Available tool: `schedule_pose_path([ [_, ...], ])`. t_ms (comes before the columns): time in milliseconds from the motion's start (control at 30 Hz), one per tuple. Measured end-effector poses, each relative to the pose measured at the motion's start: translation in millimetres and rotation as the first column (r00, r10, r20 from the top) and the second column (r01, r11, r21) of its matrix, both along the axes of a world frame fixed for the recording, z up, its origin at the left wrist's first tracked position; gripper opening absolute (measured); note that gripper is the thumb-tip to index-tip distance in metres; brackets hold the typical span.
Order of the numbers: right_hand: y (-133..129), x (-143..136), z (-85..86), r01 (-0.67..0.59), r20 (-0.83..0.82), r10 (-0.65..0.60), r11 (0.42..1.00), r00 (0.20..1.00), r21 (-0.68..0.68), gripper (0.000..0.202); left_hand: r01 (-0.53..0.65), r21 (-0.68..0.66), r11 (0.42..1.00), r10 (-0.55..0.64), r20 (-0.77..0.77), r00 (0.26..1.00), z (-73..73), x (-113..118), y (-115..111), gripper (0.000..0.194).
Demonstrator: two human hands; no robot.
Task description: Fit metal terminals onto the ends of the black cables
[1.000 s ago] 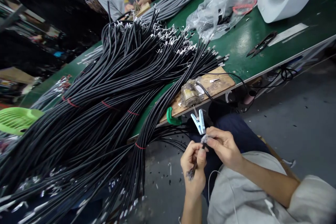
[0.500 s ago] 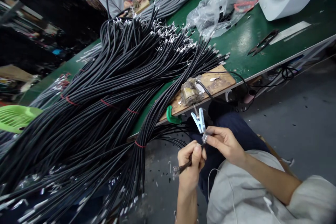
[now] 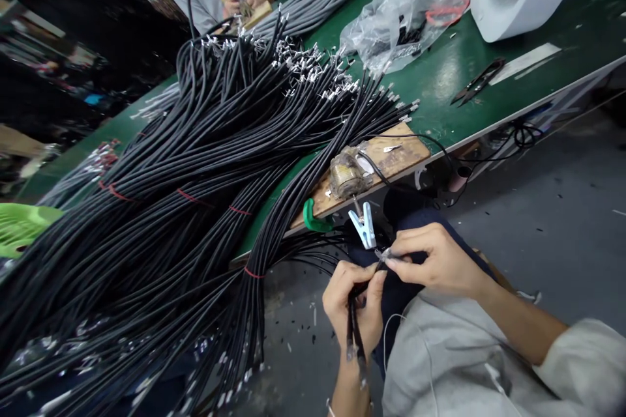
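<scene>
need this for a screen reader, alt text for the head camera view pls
A person's left hand grips a short black cable while the right hand pinches its tip beside a pale blue clip. Bundled black cables heap across a green workbench.

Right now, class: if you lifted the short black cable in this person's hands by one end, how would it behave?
The short black cable would probably droop a little yet hold its line: it runs nearly straight below the left hand. It looks light, since the right hand pinches its tip with fingers alone. Its smooth sheath might slip.
</scene>
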State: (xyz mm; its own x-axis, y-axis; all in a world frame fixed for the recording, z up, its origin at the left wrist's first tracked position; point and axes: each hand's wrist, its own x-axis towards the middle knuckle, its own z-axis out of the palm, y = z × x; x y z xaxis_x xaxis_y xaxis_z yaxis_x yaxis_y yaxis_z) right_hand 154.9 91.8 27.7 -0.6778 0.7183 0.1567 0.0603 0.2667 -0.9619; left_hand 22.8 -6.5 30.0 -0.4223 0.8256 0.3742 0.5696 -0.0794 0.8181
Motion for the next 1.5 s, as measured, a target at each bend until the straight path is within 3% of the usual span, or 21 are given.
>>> schedule_pose_path([
  [233,13.8,7.7,-4.3,-0.15,0.048,0.151,0.988,0.987,-0.035,0.021,0.049,0.012,0.999,-0.048,-0.069,0.996,-4.4,0.1,-1.1,0.011],
  [400,11.6,6.4,-5.4,-0.131,0.065,0.127,0.99,0.99,0.058,0.028,0.004,-0.021,1.0,-0.005,-0.053,0.999,-8.3,2.4,-2.6,0.009],
  [533,-1.8,-5.1,-10.3,0.063,0.017,-0.067,0.987,0.998,0.149,0.028,-0.029,-0.038,0.999,0.026,-0.082,0.996,-10.0,6.8,-2.9,0.009],
  [633,-12.5,-14.6,-16.9,0.278,-0.056,-0.272,0.938,0.961,0.206,0.026,-0.069,-0.08,0.994,0.062,-0.079,0.995,-11.5,9.9,-2.8,0.008],
  [700,-15.8,-18.5,-21.4,0.297,-0.094,-0.287,0.948,0.953,0.111,0.024,-0.079,-0.124,0.989,0.074,-0.048,0.996,-12.8,9.8,-3.0,0.015],
  [767,-14.9,-20.4,-26.1,0.183,-0.104,-0.195,0.977,0.975,-0.112,0.024,-0.051,-0.168,0.984,0.054,0.014,0.998,-14.0,7.5,-3.7,0.024],
  [833,-11.0,-21.5,-31.1,0.085,-0.11,-0.129,0.938,0.986,-0.336,0.023,-0.003,-0.211,0.977,0.022,0.09,0.996,-14.3,3.7,-4.8,0.033],
  [900,-6.4,-22.8,-35.1,0.078,-0.145,-0.167,0.874,0.975,-0.48,0.022,0.032,-0.25,0.968,0.007,0.151,0.988,-13.3,-0.3,-5.7,0.039],
  [1033,-3.8,-27.2,-35.2,-0.114,-0.36,-0.117,0.821,0.926,-0.559,0.02,0.097,-0.315,0.944,-0.019,0.243,0.97,-9.5,-5.9,-6.6,0.044],
  [1133,-10.6,-31.1,-31.8,-0.139,-0.379,-0.092,0.831,0.921,-0.539,0.024,0.113,-0.334,0.936,0.001,0.321,0.947,-10.2,-6.4,-7.8,0.043],
  [1200,-17.7,-33.3,-32.1,-0.018,-0.314,-0.149,0.882,0.938,-0.472,0.027,0.108,-0.31,0.945,0.024,0.391,0.92,-13.5,-5.2,-9.3,0.036],
  [1267,-24.4,-34.6,-35.3,0.204,-0.274,-0.263,0.953,0.925,-0.225,0.025,0.116,-0.273,0.955,0.031,0.48,0.877,-17.5,-4.2,-11.2,0.03],
  [1300,-26.8,-34.7,-37.4,0.328,-0.295,-0.324,0.944,0.899,-0.037,0.021,0.124,-0.263,0.957,0.031,0.517,0.855,-19.1,-4.4,-12.0,0.03],
  [1333,-28.3,-34.5,-39.4,0.427,-0.339,-0.358,0.891,0.87,0.153,0.018,0.134,-0.263,0.955,0.032,0.544,0.838,-20.2,-5.4,-12.6,0.029],
  [1400,-27.8,-33.3,-41.8,0.492,-0.415,-0.331,0.781,0.848,0.383,0.014,0.158,-0.279,0.947,0.032,0.571,0.82,-20.3,-9.5,-12.8,0.028],
  [1433,-26.1,-32.5,-41.9,0.452,-0.414,-0.288,0.806,0.863,0.383,0.014,0.178,-0.277,0.944,0.016,0.578,0.816,-19.3,-12.3,-12.1,0.027],
  [1467,-23.5,-31.7,-41.2,0.356,-0.391,-0.228,0.887,0.892,0.294,0.015,0.201,-0.257,0.945,-0.015,0.581,0.814,-17.6,-15.3,-10.9,0.027],
  [1500,-20.3,-30.9,-40.1,0.21,-0.374,-0.153,0.971,0.915,0.116,0.02,0.223,-0.22,0.95,-0.059,0.572,0.818,-15.6,-18.2,-9.1,0.026],
])
